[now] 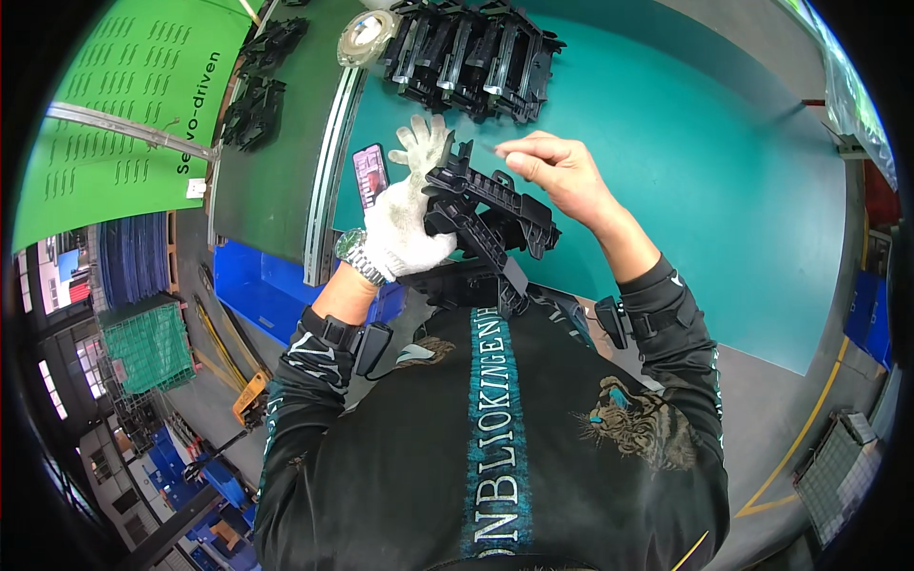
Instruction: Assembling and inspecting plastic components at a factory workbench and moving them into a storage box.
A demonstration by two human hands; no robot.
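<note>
My left hand (405, 224) wears a white knit glove and a metal-banded watch (352, 246) at its wrist. It supports a black plastic frame-like part (490, 205) between thumb and palm, while the other fingers stretch outward past it. Bare, my right hand (562, 176) hovers just beyond the part's upper right, apart from it. Its thumb and forefinger are pinched together; whatever sits at their tips is too small and blurred to name. Below the held part, close to my body, lies more black plastic (457, 285), partly covered.
Several similar black parts (466, 62) stand in a row on the teal tabletop (705, 209). A tape roll (366, 36) lies beside them. A phone (370, 174) rests left of my glove. The green conveyor belt (286, 181) carries more black parts (254, 112); a blue bin (257, 285) sits below.
</note>
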